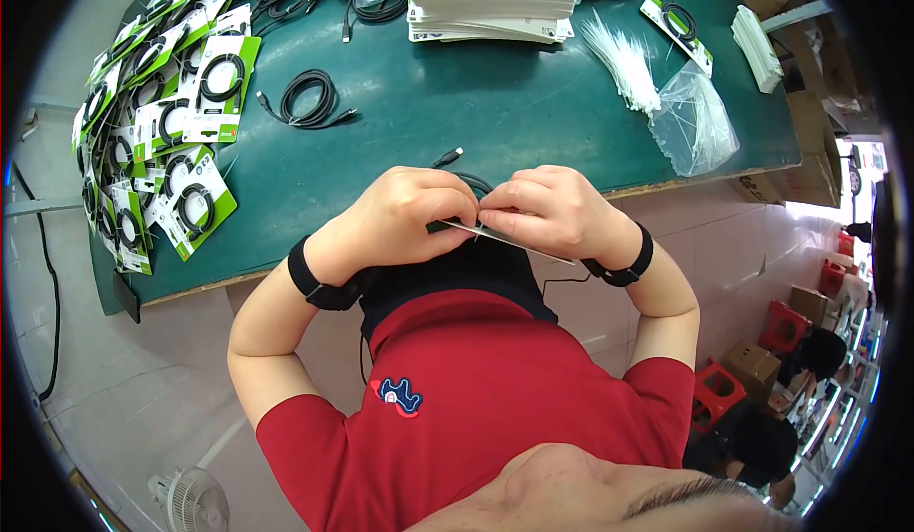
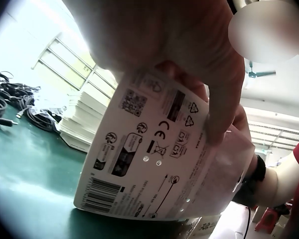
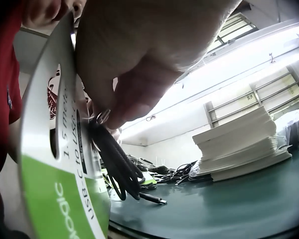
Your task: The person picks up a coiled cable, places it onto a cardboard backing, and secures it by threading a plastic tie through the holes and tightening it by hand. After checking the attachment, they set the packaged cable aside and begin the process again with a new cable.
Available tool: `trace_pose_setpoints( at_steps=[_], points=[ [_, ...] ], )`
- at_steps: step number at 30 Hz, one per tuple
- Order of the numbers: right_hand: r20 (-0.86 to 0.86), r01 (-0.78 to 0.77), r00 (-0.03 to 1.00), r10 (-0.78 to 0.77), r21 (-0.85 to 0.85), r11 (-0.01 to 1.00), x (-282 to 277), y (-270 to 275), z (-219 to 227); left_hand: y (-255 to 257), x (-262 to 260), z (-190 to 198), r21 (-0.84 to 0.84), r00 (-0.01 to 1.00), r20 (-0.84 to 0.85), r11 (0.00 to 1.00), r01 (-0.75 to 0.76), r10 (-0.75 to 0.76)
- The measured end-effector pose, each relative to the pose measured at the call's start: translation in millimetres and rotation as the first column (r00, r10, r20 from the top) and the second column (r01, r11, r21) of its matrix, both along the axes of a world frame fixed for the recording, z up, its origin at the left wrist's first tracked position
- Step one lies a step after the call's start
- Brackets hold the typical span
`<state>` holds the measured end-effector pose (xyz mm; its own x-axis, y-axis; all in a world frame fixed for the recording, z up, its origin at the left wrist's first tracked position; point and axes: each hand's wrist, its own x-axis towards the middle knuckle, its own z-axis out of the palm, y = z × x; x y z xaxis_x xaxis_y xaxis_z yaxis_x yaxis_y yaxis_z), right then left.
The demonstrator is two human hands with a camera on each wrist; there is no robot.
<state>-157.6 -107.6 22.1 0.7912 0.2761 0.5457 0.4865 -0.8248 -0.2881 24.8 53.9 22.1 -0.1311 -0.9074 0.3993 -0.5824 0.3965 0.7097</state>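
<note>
My left hand (image 1: 414, 210) pinches a printed packaging card (image 2: 139, 149), its thumb on the back with the barcode and symbols. Opposite it, my right hand (image 1: 552, 210) has curled fingers at the same card, the fingertips of both hands nearly meeting. On the green-and-white front, marked USB-C, a coiled black USB cable (image 3: 122, 169) lies against the card. A thin, shiny strip shows beside the coil at the right fingertips, partly hidden by them. One cable plug (image 1: 447, 157) sticks out past the hands over the table edge.
Carded cables (image 1: 195, 204) pile up at the left of the green table (image 1: 400, 104). A loose coiled cable (image 1: 309, 102) lies nearer. Stacked cards (image 1: 490, 4) stand at the back. White zip ties (image 1: 619, 66) spill from a plastic bag (image 1: 695, 123) at the right.
</note>
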Motion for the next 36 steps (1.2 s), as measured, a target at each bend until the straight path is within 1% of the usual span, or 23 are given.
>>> trace_pose_setpoints(
  at_steps=[2, 3, 6, 7, 9, 10, 11, 13, 14, 15, 17, 18, 23, 26, 27, 30, 31, 33, 34, 35, 36],
  points=[
    [-0.059, -0.034, 0.997, 0.042, 0.128, 0.991, -1, 0, 1, -1, 0, 1, 0.005, 1.000, -0.015, 1.000, 0.000, 0.000],
    [-0.057, -0.034, 0.998, 0.041, 0.125, 0.992, -2, -1, 2, -1, 0, 2, 0.017, 1.000, -0.023, 1.000, -0.002, 0.002],
    [-0.195, -0.026, 0.977, 0.084, 0.282, 0.959, -5, -5, 8, -2, 0, 4, 0.039, 0.999, -0.039, 0.999, -0.007, 0.009],
    [-0.195, -0.025, 0.977, 0.083, 0.280, 0.960, -6, -4, 13, -3, 0, 3, 0.030, 0.998, -0.055, 0.999, -0.021, 0.022],
    [-0.234, 0.031, 0.971, 0.044, 0.309, 0.951, -10, -1, 27, -7, 0, 0, 0.012, 0.995, -0.088, 0.999, -0.046, 0.047],
    [-0.253, 0.060, 0.967, 0.025, 0.322, 0.945, -12, 0, 30, -9, 1, 0, 0.009, 0.995, -0.086, 0.999, -0.043, 0.043],
    [-0.250, 0.062, 0.968, 0.020, 0.318, 0.946, -12, 0, 31, -12, 2, 0, 0.025, 0.994, -0.082, 0.997, -0.070, 0.072],
    [-0.235, 0.116, 0.969, -0.071, 0.183, 0.976, -9, 3, 32, -18, 3, 1, 0.055, 0.989, -0.071, 0.991, -0.123, 0.127],
    [-0.222, 0.144, 0.968, -0.117, 0.113, 0.983, -8, 4, 32, -20, 3, 2, 0.049, 0.990, -0.067, 0.992, -0.119, 0.123],
    [-0.217, 0.147, 0.969, -0.121, 0.108, 0.983, -7, 4, 31, -22, 3, 3, 0.076, 0.987, -0.069, 0.987, -0.141, 0.146],
    [-0.173, 0.192, 0.966, -0.193, -0.025, 0.981, -5, 5, 24, -25, 2, 5, 0.131, 0.978, -0.071, 0.974, -0.185, 0.196],
    [-0.148, 0.214, 0.963, -0.225, -0.090, 0.973, -3, 4, 22, -25, 3, 5, 0.125, 0.979, -0.068, 0.975, -0.185, 0.194],
    [-0.088, 0.210, 0.970, -0.228, -0.177, 0.962, 1, 2, 20, -27, 5, 5, 0.176, 0.963, -0.081, 0.955, -0.238, 0.255],
    [-0.050, 0.277, 0.954, -0.295, -0.226, 0.934, 6, 5, 19, -30, 7, 6, 0.217, 0.952, -0.106, 0.941, -0.259, 0.287],
    [-0.049, 0.277, 0.954, -0.295, -0.228, 0.934, 8, 5, 19, -32, 8, 6, 0.232, 0.945, -0.110, 0.933, -0.276, 0.307],
    [0.186, 0.337, 0.936, -0.300, -0.221, 0.915, 17, 5, 18, -34, 10, 7, 0.261, 0.931, -0.116, 0.915, -0.308, 0.346],
    [0.187, 0.338, 0.935, -0.300, -0.221, 0.915, 15, 6, 17, -34, 10, 7, 0.270, 0.917, -0.133, 0.904, -0.333, 0.377],
    [0.227, 0.208, 0.956, -0.185, -0.082, 0.975, 6, 13, 14, -34, 12, 8, 0.288, 0.883, -0.163, 0.878, -0.383, 0.439],
    [0.251, 0.134, 0.960, -0.127, -0.014, 0.991, 3, 16, 13, -33, 13, 8, 0.288, 0.882, -0.163, 0.877, -0.386, 0.442],
    [0.254, 0.132, 0.959, -0.124, -0.015, 0.991, 2, 16, 11, -30, 15, 7, 0.180, 0.880, -0.110, 0.880, -0.440, 0.463],
    [0.202, 0.146, 0.964, -0.172, 0.137, 0.980, 3, 17, 9, -28, 18, 8, 0.064, 0.873, -0.055, 0.874, -0.482, 0.485]
  ],
)
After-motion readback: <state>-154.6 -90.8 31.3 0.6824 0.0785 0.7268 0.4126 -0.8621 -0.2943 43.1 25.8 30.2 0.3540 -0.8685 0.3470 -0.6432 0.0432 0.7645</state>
